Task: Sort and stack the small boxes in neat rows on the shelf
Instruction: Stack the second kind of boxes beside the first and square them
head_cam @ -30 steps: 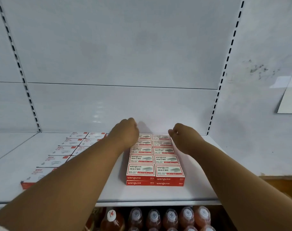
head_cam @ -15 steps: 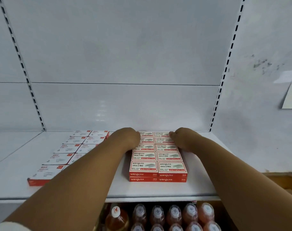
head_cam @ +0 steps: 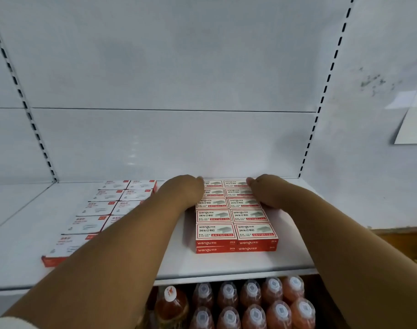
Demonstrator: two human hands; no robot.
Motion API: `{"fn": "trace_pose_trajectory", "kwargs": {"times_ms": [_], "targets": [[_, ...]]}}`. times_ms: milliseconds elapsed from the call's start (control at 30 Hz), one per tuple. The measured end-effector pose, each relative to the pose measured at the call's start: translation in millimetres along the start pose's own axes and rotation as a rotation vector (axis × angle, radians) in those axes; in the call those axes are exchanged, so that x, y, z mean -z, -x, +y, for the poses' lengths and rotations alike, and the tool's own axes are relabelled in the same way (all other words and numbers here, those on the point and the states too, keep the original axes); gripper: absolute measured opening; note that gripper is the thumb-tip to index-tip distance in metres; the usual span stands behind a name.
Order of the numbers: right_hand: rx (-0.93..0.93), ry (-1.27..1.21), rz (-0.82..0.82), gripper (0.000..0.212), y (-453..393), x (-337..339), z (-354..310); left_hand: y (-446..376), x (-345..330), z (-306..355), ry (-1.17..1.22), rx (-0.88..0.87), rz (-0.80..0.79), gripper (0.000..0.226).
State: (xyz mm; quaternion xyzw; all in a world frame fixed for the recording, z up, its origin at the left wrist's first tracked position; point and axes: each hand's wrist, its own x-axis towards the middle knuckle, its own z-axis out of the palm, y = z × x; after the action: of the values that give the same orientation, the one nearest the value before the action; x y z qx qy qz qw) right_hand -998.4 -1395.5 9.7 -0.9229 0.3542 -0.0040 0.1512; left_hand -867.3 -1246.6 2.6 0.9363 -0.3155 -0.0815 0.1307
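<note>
i see my left hand (head_cam: pixel 186 189) and right hand (head_cam: pixel 265 191) pressed against either side of the red staple boxes (head_cam: pixel 234 217), which sit two-deep on the white shelf (head_cam: pixel 226 264); fingers curl down, so i cannot tell whether they grip.

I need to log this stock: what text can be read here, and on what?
"wengu" and "24/6": tops and red front faces of the staple boxes.
Chinese print on those tops: too blurred to read.
Left boxes: labels too blurred.
Bottle caps below: marks unreadable.
</note>
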Motion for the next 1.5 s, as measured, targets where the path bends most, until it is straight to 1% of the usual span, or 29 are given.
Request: {"fn": "trace_pose_trajectory", "kwargs": {"times_ms": [67, 100, 167, 233, 400, 600, 667, 700, 767, 800, 833, 867, 933, 1000, 1033, 1100, 1300, 1400, 1500], "targets": [[0.014, 0.038, -0.006, 0.052, 6.2, 0.3, 3.1, 7.5, 5.1, -0.9, -0.012, -0.001, 0.002, 0.056], [0.019, 0.043, -0.003, 0.056, 8.8, -1.9, 5.3, 11.9, 5.7, -2.2, -0.032, -0.005, -0.003, 0.057], [0.011, 0.006, 0.003, 0.065, 12.7, -4.8, 10.5, 18.1, 2.9, -6.0, -0.067, -0.015, -0.031, 0.059], [0.019, -0.001, 0.006, 0.067, 17.4, -8.5, 12.2, 20.6, -1.9, -8.9, -0.097, -0.036, -0.053, 0.062], [0.040, 0.030, 0.029, 0.064, 25.2, -14.6, 12.0, 23.1, -7.4, -5.7, -0.163, -0.060, -0.012, 0.061], [0.012, 0.013, 0.036, 0.063, 18.7, -18.0, 12.9, 21.5, -6.0, -5.5, -0.181, -0.062, -0.032, 0.062], [0.012, 0.002, 0.062, 0.059, 19.3, -17.9, 15.0, 22.9, -5.6, -6.6, -0.172, -0.046, -0.026, 0.062], [0.018, -0.005, 0.106, 0.056, 21.4, -17.0, 16.3, 23.5, -4.9, -7.7, -0.170, -0.042, 0.013, 0.060], [0.086, -0.036, 0.248, 0.047, 26.2, -16.4, 19.8, 27.2, -2.1, -8.4, -0.163, -0.061, 0.195, 0.051], [0.167, -0.055, 0.313, 0.044, 26.9, -16.7, 21.1, 29.7, -0.9, -7.6, -0.146, -0.106, 0.311, 0.043], [0.256, -0.065, 0.336, 0.043, 27.6, -16.7, 21.4, 31.4, -0.5, -6.0, -0.117, -0.184, 0.397, 0.036], [0.329, -0.072, 0.319, 0.045, 28.8, -15.8, 20.4, 32.9, -0.7, -3.6, -0.082, -0.277, 0.422, 0.031], [0.397, -0.085, 0.237, 0.046, 30.5, -14.3, 16.6, 35.4, -4.1, 1.4, -0.004, -0.422, 0.333, 0.034], [0.416, -0.131, 0.183, 0.039, 31.7, -14.5, 14.6, 36.1, -10.1, 3.8, 0.028, -0.466, 0.222, 0.036], [0.413, -0.162, 0.166, 0.037, 32.3, -14.9, 14.2, 35.5, -13.2, 2.9, 0.042, -0.469, 0.200, 0.034], [0.400, -0.198, 0.150, 0.033, 32.6, -15.6, 14.3, 35.5, -16.2, 1.0, 0.069, -0.451, 0.186, 0.032], [0.390, -0.208, 0.168, 0.029, 29.8, -16.0, 13.5, 40.7, -13.9, 3.2, 0.061, -0.442, 0.169, 0.028], [0.399, -0.187, 0.165, 0.027, 34.2, -14.3, 12.0, 43.1, -10.4, 3.2, 0.046, -0.440, 0.160, 0.033], [0.407, -0.227, 0.180, 0.030, 45.7, -8.0, 12.3, 59.9, 1.0, 3.0, 0.098, -0.478, 0.169, 0.038]]}}
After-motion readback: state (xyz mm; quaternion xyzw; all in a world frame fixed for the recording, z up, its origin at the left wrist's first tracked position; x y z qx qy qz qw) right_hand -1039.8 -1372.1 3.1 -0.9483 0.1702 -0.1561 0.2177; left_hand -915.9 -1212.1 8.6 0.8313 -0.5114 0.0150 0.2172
